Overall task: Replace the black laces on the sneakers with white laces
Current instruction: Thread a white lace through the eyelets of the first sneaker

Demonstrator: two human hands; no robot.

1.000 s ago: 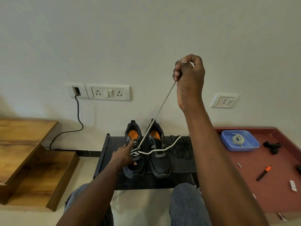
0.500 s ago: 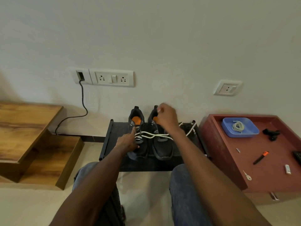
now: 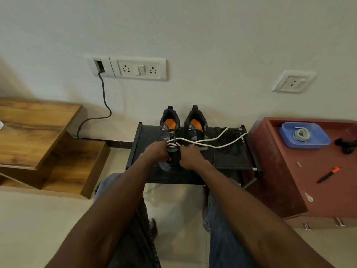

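Note:
Two dark sneakers with orange insoles stand side by side on a low black rack [image 3: 233, 161]. The left sneaker [image 3: 170, 126] has a white lace [image 3: 204, 141] threaded through its lower eyelets. The lace's two loose ends trail right across the right sneaker [image 3: 195, 124] onto a pile of black laces [image 3: 229, 135]. My left hand [image 3: 157, 153] curls around the left side of the left sneaker's front. My right hand [image 3: 190, 158] pinches at the lace crossings on that sneaker's right side. The hands hide the toe.
A red cabinet [image 3: 280, 171] on the right carries a blue tray [image 3: 320, 140] with a coiled white lace [image 3: 301, 134], an orange-tipped tool [image 3: 328, 174] and a black object [image 3: 345, 145]. Wooden steps [image 3: 48, 144] stand at the left. A cable [image 3: 105, 105] hangs from the wall socket.
My right hand came down from head height, where it pulled the lace taut, to the left sneaker's front. The lace ends now lie slack to the right. My left hand stayed on the sneaker.

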